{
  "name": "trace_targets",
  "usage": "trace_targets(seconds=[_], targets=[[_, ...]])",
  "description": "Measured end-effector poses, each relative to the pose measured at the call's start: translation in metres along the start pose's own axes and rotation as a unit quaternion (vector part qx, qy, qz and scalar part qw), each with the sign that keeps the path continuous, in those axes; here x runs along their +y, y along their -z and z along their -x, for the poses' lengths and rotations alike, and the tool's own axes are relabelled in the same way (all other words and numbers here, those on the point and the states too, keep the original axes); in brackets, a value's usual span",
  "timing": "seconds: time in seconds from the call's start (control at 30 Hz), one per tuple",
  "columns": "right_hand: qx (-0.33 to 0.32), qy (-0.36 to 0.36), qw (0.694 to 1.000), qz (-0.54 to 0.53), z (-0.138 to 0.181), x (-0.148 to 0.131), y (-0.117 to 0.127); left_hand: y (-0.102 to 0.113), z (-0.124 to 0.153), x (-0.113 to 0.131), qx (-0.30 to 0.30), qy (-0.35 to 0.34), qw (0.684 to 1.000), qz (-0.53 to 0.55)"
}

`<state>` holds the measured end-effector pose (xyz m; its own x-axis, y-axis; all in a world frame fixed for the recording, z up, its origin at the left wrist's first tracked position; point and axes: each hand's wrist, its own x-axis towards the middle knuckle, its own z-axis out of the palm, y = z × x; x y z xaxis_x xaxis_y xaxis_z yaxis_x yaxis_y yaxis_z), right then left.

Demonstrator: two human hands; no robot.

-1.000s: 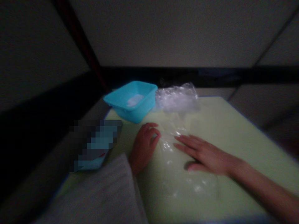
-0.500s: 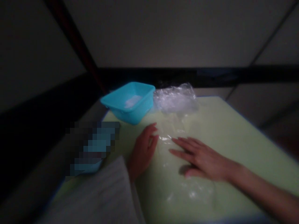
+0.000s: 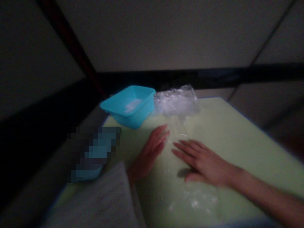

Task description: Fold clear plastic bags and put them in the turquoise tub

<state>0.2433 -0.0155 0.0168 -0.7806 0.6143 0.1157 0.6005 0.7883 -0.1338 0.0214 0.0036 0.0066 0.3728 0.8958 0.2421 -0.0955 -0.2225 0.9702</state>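
Observation:
A clear plastic bag lies flat on the pale green table in dim light. My right hand rests palm down on it, fingers stretched out and together, pointing left. My left hand lies just left of the bag's edge with its fingers extended toward the far side, its fingertips close to those of the right hand. A grey sleeve covers my left forearm.
A turquoise plastic tub with something white inside stands at the table's far left. A crumpled heap of clear plastic lies beside it. A blurred-out blue and dark object sits at the left edge. Dark walls surround the table.
My left hand's fingers were curled at the bag's edge; now they are straightened and reach farther forward. My right hand has stayed flat on the bag, shifting slightly.

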Motion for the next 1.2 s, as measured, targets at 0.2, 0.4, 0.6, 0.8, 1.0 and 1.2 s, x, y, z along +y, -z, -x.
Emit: trace_targets(seconds=[0.2,0.4,0.6,0.8,1.0,1.2], targets=[[0.04,-0.013,0.999,-0.007,0.0,0.006,0.005,0.014,-0.002,-0.004,-0.058,-0.015,0.957,-0.284],[0.079,-0.049,0.996,0.008,-0.001,0.014,0.014,0.017,-0.001,-0.006,-0.242,-0.07,0.819,-0.515],[0.097,-0.081,0.992,-0.009,-0.001,0.025,0.016,0.017,0.0,-0.004,-0.248,-0.087,0.787,-0.558],[0.021,-0.054,0.998,-0.027,0.001,0.035,-0.003,0.014,0.004,-0.001,-0.247,-0.07,0.771,-0.583],[0.047,-0.083,0.994,-0.057,-0.004,0.046,-0.003,0.007,0.011,0.006,-0.233,-0.08,0.76,-0.601],[0.061,-0.12,0.989,-0.052,-0.006,0.059,-0.005,0.003,0.015,0.009,-0.327,-0.148,0.768,-0.53]])
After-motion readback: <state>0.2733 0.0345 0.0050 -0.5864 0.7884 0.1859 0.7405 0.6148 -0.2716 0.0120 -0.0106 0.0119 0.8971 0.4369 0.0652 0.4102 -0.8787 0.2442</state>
